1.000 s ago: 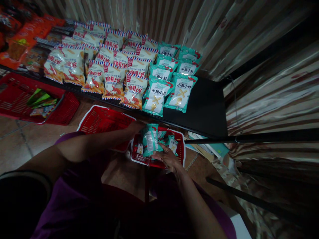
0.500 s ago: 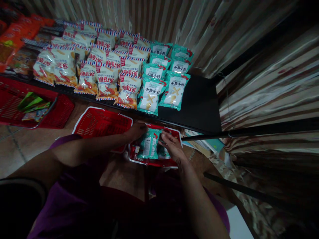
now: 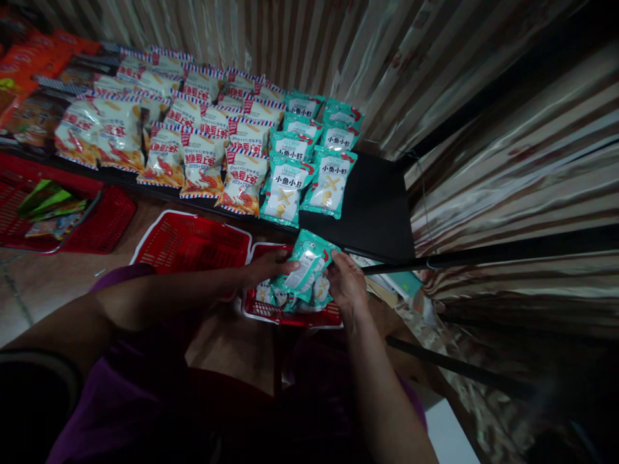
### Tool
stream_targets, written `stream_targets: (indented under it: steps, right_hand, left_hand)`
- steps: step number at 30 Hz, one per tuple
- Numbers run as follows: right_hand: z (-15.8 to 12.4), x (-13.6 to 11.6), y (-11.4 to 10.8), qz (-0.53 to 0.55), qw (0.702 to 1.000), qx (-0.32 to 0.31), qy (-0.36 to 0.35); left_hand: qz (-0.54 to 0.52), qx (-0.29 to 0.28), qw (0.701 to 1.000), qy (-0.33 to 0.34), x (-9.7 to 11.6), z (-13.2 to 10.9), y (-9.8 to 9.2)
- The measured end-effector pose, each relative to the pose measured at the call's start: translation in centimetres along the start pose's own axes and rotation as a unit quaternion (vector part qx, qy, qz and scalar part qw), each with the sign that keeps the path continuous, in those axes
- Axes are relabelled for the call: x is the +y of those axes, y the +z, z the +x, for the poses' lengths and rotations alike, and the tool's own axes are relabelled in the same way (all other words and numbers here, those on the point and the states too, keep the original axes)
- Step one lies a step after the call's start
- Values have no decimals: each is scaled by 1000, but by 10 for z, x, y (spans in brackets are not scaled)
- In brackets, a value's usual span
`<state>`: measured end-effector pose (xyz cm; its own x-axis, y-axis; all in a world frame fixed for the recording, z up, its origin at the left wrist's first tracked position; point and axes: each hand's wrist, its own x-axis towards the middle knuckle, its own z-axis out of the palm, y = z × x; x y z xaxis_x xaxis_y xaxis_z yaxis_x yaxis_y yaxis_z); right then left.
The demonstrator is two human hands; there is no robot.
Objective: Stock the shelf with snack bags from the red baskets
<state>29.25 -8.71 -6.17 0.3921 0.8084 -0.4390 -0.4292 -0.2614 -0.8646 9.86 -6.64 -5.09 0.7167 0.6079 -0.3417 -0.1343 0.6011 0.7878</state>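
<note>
Between my two hands a teal-and-white snack bag [image 3: 305, 267] is held tilted over a red basket [image 3: 271, 318]. My left hand [image 3: 271, 267] grips the bag's left side, thumb on its front. At the opposite edge, my right hand [image 3: 347, 278] pinches the upper right part of the bag. Several more teal snack bags [image 3: 265, 293] lie inside the basket beneath it, partly hidden by the held one. On the black shelf just beyond stand rows of matching teal bags [image 3: 284, 193].
White-and-orange snack bags [image 3: 203, 164] fill the black shelf [image 3: 374, 212] to the left. A second red basket [image 3: 186, 241] sits beside the first; another red basket [image 3: 104, 222] at far left holds green packets [image 3: 48, 203]. A dark pole [image 3: 464, 258] and striped curtain [image 3: 483, 187] border the right.
Both hands have raised the teal snack bag out of the basket and tilted it, uncovering other teal bags below. The view has shifted slightly.
</note>
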Motion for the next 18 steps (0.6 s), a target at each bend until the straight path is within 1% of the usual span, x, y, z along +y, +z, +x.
stream_targets:
  steps: [3, 7, 9, 12, 15, 18]
  right_hand:
    - [5, -5, -2, 27, 999, 36, -24]
    - [6, -8, -2, 49, 995, 62, -54]
    - [4, -9, 0, 52, 994, 69, -67]
    - [1, -10, 3, 54, 992, 76, -81]
    - [-2, -10, 7, 55, 990, 80, -98]
    - [-2, -13, 9, 66, 988, 90, -108]
  left_hand:
    - [-24, 6, 999, -26, -10, -1, 3]
    - [-107, 44, 993, -36, -21, -1, 11]
    - [-132, 71, 987, -56, -24, 0, 15]
    - [-130, 87, 985, -75, -26, 0, 20]
    - [-107, 96, 987, -67, -29, 1, 20]
    - [-61, 113, 990, -54, -32, 3, 19]
